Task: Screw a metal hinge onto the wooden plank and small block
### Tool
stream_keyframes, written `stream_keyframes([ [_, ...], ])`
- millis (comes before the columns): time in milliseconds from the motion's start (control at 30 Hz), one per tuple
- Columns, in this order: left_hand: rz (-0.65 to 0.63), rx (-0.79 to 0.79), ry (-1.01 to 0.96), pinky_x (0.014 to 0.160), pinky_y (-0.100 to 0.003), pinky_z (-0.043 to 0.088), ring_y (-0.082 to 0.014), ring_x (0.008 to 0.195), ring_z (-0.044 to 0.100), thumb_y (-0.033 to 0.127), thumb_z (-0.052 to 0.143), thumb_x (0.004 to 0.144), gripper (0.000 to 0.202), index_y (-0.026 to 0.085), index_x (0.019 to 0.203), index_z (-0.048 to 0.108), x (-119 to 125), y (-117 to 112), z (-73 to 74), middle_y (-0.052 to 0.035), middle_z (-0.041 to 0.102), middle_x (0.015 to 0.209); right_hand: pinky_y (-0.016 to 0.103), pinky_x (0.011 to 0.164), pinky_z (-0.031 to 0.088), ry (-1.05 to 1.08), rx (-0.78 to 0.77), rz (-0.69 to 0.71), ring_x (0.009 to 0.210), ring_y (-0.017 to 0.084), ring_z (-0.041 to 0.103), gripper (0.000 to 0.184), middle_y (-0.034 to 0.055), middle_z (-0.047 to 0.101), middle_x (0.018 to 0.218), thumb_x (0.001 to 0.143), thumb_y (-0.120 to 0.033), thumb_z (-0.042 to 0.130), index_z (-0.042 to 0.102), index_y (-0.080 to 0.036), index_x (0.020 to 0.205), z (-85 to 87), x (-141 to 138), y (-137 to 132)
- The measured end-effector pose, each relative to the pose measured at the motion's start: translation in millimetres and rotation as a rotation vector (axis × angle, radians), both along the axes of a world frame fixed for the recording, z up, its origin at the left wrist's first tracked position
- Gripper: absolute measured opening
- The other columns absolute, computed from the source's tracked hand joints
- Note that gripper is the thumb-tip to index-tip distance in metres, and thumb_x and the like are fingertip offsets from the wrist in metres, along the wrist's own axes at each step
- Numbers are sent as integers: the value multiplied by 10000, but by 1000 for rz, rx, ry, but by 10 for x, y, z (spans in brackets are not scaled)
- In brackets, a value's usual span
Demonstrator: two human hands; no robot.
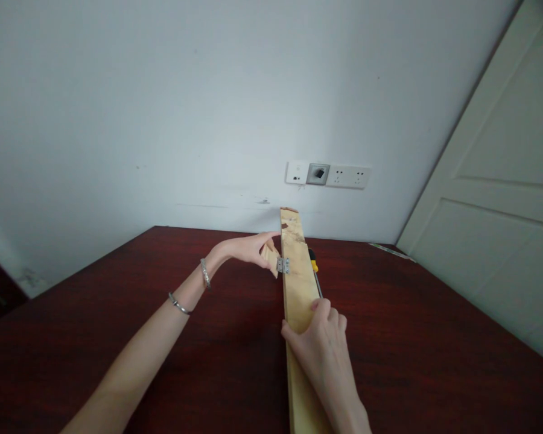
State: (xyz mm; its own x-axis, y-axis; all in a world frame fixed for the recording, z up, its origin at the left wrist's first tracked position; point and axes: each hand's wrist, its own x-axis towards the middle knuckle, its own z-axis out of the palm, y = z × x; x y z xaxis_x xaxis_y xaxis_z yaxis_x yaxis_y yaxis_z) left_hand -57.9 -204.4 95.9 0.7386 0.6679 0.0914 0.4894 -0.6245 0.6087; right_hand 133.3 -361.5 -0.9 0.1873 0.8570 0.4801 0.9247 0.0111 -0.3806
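Note:
A long pale wooden board (298,289) runs from the front of the table toward the wall. My right hand (323,337) grips it across its width, thumb on the left edge and fingers at the right edge. Partway along, a metal hinge (283,265) joins the board to a small wooden piece (269,255) on its left. My left hand (253,248) is closed round that small piece, thumb and fingers on either side. Beside the board's right edge lies a screwdriver (314,265) with a yellow and black handle; its shaft runs toward my right hand.
The dark red table (208,361) reaches back to a white wall (163,108). Wall sockets (348,176) sit above its back edge. A white panelled door (502,211) stands at the right, near a thin flat strip (393,252) on the table's back right edge.

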Motion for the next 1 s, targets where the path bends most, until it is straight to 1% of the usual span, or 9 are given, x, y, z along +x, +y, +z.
stream_keyframes([
  [100,86,-18,-16,916,-330,423,-277,1152,519,275,786,591,992,148,1442,292,-127,38,-147,-143,523,1333,397,762,428,2,21,4,805,294,484,373,86,503,801,697,-374,667,395,-191,873,-3,13,10],
  [167,104,-62,-53,909,-318,423,-279,1165,511,289,818,549,948,149,1385,394,-163,82,-250,-135,530,1327,396,764,426,6,27,12,807,291,480,376,84,499,802,692,-364,672,392,-192,875,-6,16,18],
  [233,107,-188,-112,852,-298,440,-244,1073,565,314,802,585,783,128,1285,505,-168,118,-341,-120,596,1227,397,765,425,13,23,20,807,290,476,381,83,498,803,687,-357,678,392,-191,876,-8,18,21],
  [333,156,-435,-195,726,-266,450,-170,852,610,390,732,689,502,96,1084,630,-145,131,-431,-91,667,991,397,761,427,30,15,30,809,290,473,385,83,496,804,685,-354,682,394,-189,880,-17,22,11],
  [433,195,-592,-246,651,-244,444,-135,744,597,427,716,702,431,103,981,669,-113,102,-460,-64,668,857,398,759,430,36,21,52,811,287,469,379,79,493,806,682,-340,683,396,-190,880,-39,26,-6],
  [567,294,-583,-257,588,-227,437,-129,699,585,429,738,650,392,116,881,686,-66,61,-425,-41,655,780,399,754,432,28,39,77,804,280,467,375,74,486,799,670,-315,690,400,-190,873,-71,28,-15],
  [733,398,-611,-207,549,-244,441,-136,642,578,460,767,595,414,115,808,685,5,38,-390,-31,640,703,394,741,432,7,45,89,794,274,464,371,65,479,782,665,-307,696,401,-194,859,-86,30,-15],
  [867,453,-615,-212,521,-234,418,-125,596,569,471,783,583,405,114,739,671,46,58,-450,-23,625,657,398,745,432,-2,51,92,795,274,461,368,69,482,786,666,-305,697,402,-194,856,-91,35,-17],
  [1000,510,-590,-249,484,-226,372,-104,537,531,436,785,596,352,121,685,654,76,108,-548,-4,596,595,400,747,431,-11,63,97,795,272,457,369,70,482,795,670,-314,696,402,-195,859,-97,39,-18],
])
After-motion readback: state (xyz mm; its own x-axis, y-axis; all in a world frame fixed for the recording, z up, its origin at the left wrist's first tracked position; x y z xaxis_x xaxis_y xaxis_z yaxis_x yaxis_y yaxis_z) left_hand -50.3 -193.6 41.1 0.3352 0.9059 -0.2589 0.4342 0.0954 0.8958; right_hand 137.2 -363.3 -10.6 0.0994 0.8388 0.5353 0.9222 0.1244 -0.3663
